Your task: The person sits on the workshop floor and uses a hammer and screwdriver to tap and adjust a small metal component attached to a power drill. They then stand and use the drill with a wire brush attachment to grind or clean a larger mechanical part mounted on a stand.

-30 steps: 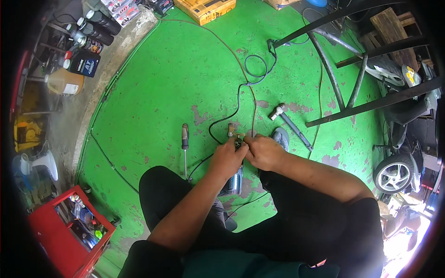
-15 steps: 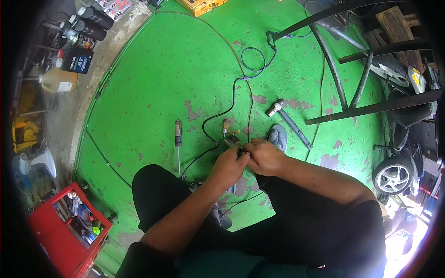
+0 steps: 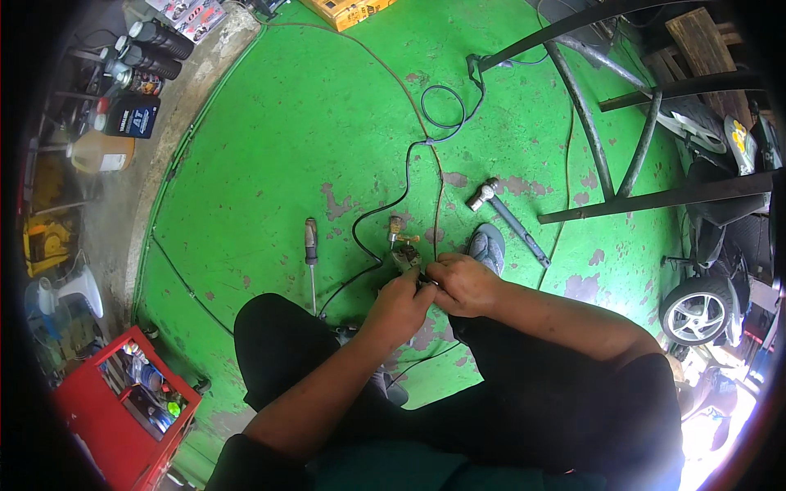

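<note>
My left hand [image 3: 399,307] and my right hand [image 3: 463,285] meet between my knees, fingers closed on a small dark part [image 3: 426,282] too hidden to identify. Just beyond my left fingertips is a grimy metal tool head [image 3: 407,260], with a small metal fitting with brass [image 3: 395,229] above it; whether they are joined I cannot tell. A screwdriver [image 3: 311,241] lies left of them, handle away from me. A ball-peen hammer [image 3: 512,221] lies to the right, beside my sandalled foot [image 3: 487,250]. A black cable [image 3: 356,233] winds across the green floor past the tool head.
A red tool cabinet [image 3: 110,393] is at lower left, bottles and jugs [image 3: 98,151] along the left edge, a yellow case [image 3: 344,12] at top. A black steel frame [image 3: 581,213] stands upper right; a scooter wheel [image 3: 692,315] is at right. More cables cross the floor.
Both hands have shifted slightly left and downward in the picture, staying together. The metal tool head now shows above my fingers; the blue tool body seen earlier below them is hidden.
</note>
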Demonstrator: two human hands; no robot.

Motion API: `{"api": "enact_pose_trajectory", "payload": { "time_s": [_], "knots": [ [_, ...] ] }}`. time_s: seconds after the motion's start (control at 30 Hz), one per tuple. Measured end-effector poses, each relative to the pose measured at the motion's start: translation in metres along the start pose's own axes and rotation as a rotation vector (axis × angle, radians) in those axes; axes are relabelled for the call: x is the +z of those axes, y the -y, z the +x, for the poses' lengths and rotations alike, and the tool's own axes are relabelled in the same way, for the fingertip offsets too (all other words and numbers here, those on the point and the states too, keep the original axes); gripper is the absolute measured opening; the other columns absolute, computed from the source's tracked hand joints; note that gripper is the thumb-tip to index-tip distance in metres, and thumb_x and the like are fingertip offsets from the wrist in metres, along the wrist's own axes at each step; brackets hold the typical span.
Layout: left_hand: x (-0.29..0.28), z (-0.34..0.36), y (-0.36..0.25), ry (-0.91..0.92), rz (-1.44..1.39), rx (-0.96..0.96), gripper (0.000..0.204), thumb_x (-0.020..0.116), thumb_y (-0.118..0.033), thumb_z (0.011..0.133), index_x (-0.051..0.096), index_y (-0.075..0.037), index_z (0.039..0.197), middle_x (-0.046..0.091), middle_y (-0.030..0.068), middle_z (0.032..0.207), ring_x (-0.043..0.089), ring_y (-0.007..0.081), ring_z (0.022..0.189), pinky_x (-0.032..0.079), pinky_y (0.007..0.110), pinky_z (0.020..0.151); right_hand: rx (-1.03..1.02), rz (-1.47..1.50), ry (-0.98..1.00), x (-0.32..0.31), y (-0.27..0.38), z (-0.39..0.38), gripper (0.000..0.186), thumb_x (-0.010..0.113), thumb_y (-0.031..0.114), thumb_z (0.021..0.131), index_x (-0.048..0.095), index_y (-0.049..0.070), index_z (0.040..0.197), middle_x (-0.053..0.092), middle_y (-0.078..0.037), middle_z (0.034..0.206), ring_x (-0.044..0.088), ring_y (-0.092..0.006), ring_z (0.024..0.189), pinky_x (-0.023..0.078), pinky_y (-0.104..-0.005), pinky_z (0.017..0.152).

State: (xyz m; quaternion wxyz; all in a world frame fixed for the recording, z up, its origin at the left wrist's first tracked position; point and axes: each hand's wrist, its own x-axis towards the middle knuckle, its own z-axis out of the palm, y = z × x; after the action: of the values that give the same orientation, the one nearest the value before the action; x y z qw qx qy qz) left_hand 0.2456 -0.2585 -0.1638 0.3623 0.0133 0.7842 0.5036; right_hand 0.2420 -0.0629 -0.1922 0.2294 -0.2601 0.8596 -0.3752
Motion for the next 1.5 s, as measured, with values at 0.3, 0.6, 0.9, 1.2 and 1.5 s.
{"api": "enact_pose_trajectory", "payload": {
  "time_s": [0.3,0.6,0.9,1.2,1.5],
  "knots": [
    [-0.006,0.0,-0.012,0.068,0.023,-0.066,0.042,0.058,-0.027,0.097,0.058,0.013,0.108,0.066,0.0328,0.085,0.065,0.0518,0.086,0.05,0.057,0.081,-0.072,0.066,-0.015,-0.003,-0.005,0.001,0.023,0.067,0.019,0.085,0.058,-0.002,0.091,0.061,-0.02,0.081,0.062,-0.0419,0.085,0.053,-0.0499,0.077],
    [0.0,0.002,-0.004,0.036,0.062,-0.044,0.041,0.058,-0.028,0.097,0.06,0.011,0.111,0.066,0.0348,0.094,0.064,0.0519,0.093,0.049,0.058,0.085,-0.022,0.063,0.0,0.003,-0.012,-0.002,0.028,0.067,0.027,0.089,0.06,0.001,0.096,0.061,-0.02,0.086,0.062,-0.0407,0.09,0.052,-0.0512,0.078],
    [-0.006,0.001,-0.001,0.072,0.084,-0.059,0.039,0.056,-0.028,0.097,0.059,0.004,0.12,0.069,0.0295,0.102,0.066,0.0478,0.097,0.051,0.053,0.085,-0.005,0.004,0.203,-0.023,-0.005,0.009,0.035,0.07,0.031,0.086,0.063,0.004,0.106,0.064,-0.021,0.092,0.066,-0.0412,0.091,0.054,-0.05,0.08],
    [-0.002,-0.013,0.003,-0.125,0.204,0.043,0.038,0.057,-0.036,0.103,0.061,-0.002,0.121,0.066,0.0251,0.112,0.063,0.0418,0.109,0.051,0.051,0.092,-0.287,-0.568,0.621,-0.074,0.022,0.15,0.034,0.075,0.026,0.076,0.069,0.008,0.104,0.067,-0.013,0.091,0.066,-0.0336,0.092,0.053,-0.0454,0.083],
    [0.004,-0.008,0.034,-0.328,0.035,0.345,0.032,0.064,-0.026,0.093,0.065,-0.003,0.116,0.066,0.022,0.1,0.066,0.0395,0.095,0.054,0.048,0.089,-0.53,-0.976,0.557,0.145,0.023,0.305,0.042,0.075,0.021,0.08,0.063,0.013,0.12,0.062,-0.006,0.119,0.057,-0.0236,0.119,0.047,-0.0453,0.094]
  ]
}}
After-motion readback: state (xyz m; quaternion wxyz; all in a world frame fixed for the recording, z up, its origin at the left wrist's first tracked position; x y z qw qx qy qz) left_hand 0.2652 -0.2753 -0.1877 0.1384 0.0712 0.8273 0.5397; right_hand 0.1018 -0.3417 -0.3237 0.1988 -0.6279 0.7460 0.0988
